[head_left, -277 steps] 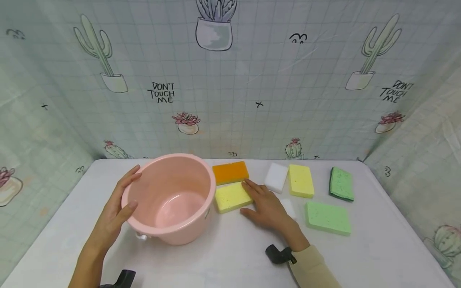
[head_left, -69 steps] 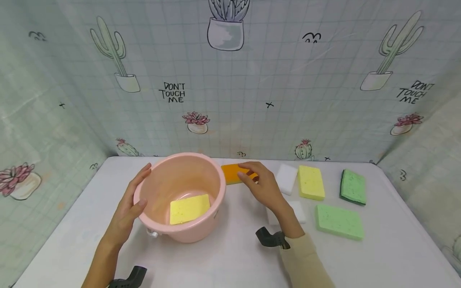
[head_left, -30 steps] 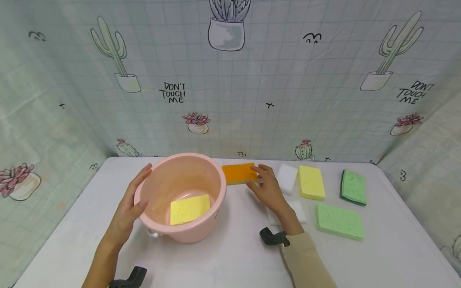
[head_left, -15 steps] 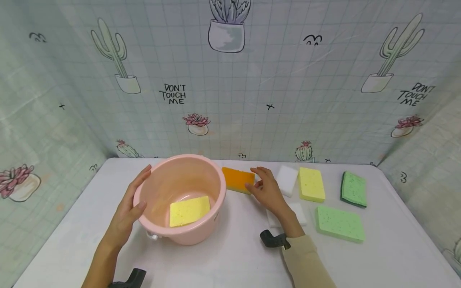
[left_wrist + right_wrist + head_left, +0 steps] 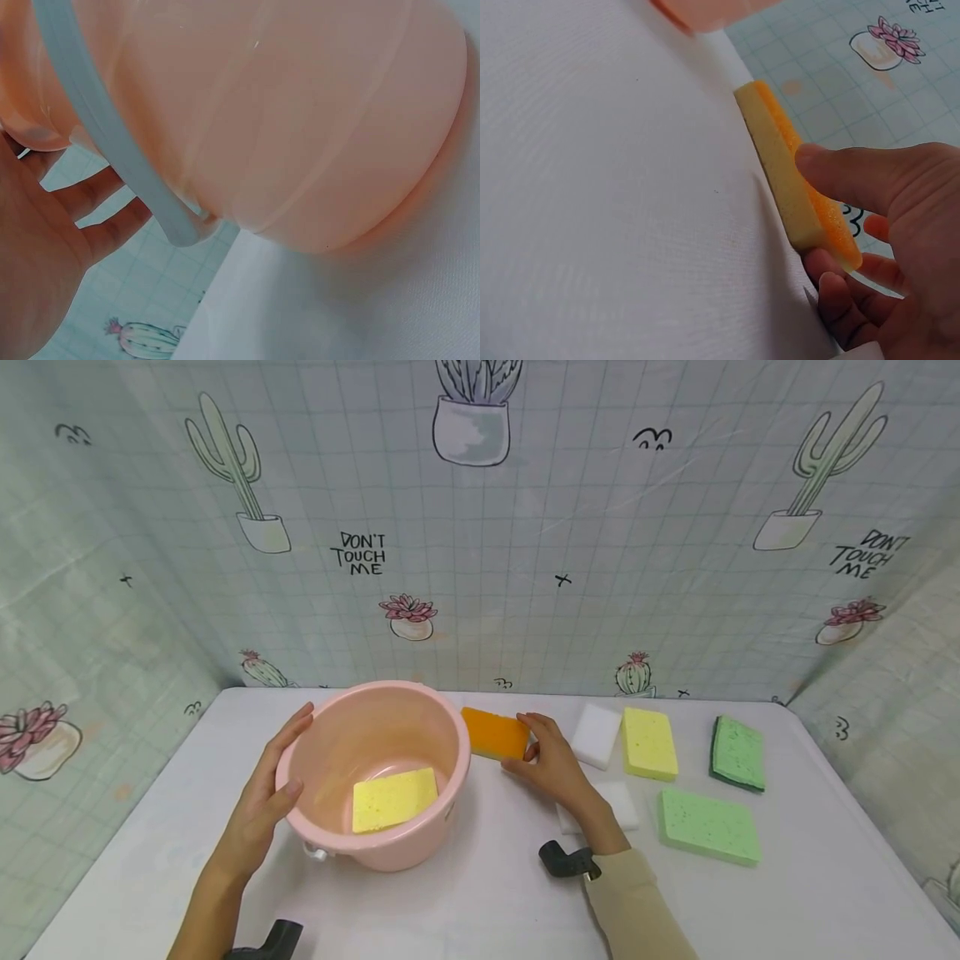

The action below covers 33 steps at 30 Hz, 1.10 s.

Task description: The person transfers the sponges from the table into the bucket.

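My left hand (image 5: 249, 822) holds the left rim of a pink bucket (image 5: 408, 850), with the thumb over the rim. In the left wrist view, straight fingers touch the bucket's outer wall beside its white handle (image 5: 124, 154). Inside the bucket lies a yellow sponge (image 5: 393, 800). Just right of the bucket, my right hand (image 5: 562, 772) pinches the right end of an orange sponge (image 5: 493, 732). From the right wrist, this sponge shows a pale yellow layer under the orange one; the thumb presses its orange face and fingertips meet its near end.
Right of my hand lie a white sponge (image 5: 596, 735), a yellow sponge (image 5: 649, 743) and a dark-backed green sponge (image 5: 738, 752). Nearer are a light green sponge (image 5: 708, 827) and another white sponge (image 5: 619, 806), partly behind my wrist. A patterned cloth (image 5: 480, 543) closes off the table's back.
The yellow sponge once beside the bucket is now inside it. In the last second, the orange sponge has turned, its right end coming towards me, and my right hand has taken hold of it.
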{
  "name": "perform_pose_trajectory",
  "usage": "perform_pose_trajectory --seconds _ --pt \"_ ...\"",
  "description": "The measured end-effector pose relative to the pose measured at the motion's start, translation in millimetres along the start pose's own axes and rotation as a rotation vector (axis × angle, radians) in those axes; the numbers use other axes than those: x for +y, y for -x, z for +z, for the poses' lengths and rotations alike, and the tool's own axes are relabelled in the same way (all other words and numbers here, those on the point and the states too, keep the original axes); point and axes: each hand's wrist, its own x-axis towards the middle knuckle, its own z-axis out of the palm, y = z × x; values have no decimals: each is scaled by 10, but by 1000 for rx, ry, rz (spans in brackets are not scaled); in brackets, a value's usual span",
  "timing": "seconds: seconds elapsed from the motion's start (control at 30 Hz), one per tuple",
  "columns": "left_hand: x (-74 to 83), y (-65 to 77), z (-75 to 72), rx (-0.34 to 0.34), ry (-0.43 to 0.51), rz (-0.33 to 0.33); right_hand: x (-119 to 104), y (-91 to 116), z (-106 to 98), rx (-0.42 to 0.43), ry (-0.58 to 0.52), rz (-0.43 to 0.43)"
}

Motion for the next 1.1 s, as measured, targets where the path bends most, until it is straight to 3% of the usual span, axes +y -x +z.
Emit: perform_pose_trajectory --seconds 0.83,1.1 --pt "-8 14 15 -8 31 32 1 19 -29 11 -4 27" --pt "-6 5 9 -3 20 32 -15 12 -137 54 -45 -39"
